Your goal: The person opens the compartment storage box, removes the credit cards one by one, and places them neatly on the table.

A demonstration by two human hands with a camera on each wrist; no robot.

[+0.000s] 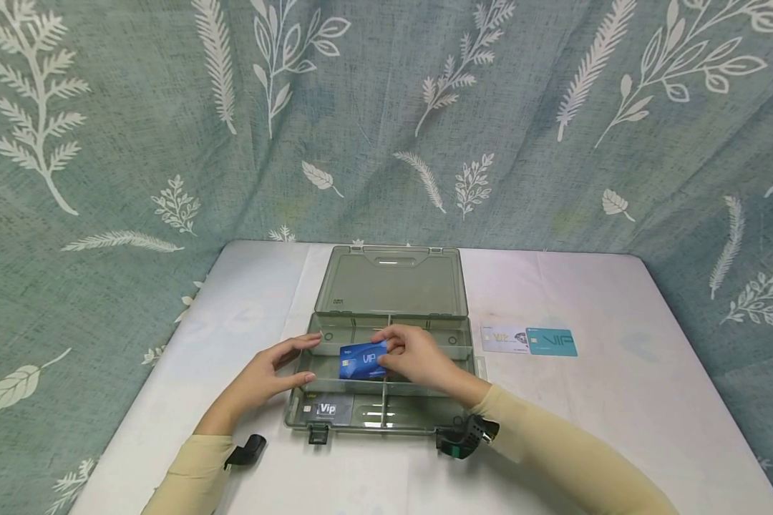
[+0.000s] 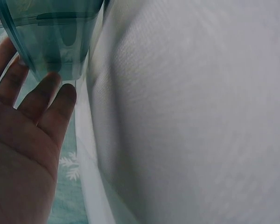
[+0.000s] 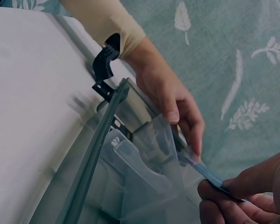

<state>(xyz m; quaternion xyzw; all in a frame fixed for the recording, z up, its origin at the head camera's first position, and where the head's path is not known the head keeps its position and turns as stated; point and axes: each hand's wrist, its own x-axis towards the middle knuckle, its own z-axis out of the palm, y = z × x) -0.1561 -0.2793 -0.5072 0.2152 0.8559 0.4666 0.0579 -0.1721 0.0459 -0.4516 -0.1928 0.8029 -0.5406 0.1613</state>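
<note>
A blue VIP card (image 1: 361, 360) is pinched at its right end between the thumb and fingers of my right hand (image 1: 419, 357), over the middle row of a grey-green see-through divided box (image 1: 419, 413). In the right wrist view the card (image 3: 210, 176) appears nearly edge-on. My left hand (image 1: 273, 368) lies at the box's left side, fingers spread and holding nothing, with fingertips at the rim. The left wrist view has its fingers (image 2: 46, 95) against the box wall (image 2: 51, 44). A dark Vip card (image 1: 327, 409) lies in the front left compartment.
The box's lid (image 1: 393, 282) is folded back behind it. To the right, a pale VIP card (image 1: 504, 338) and a teal VIP card (image 1: 552, 342) lie side by side on the white table (image 1: 618, 422). Two latches (image 1: 318, 434) stick out at the box's front edge.
</note>
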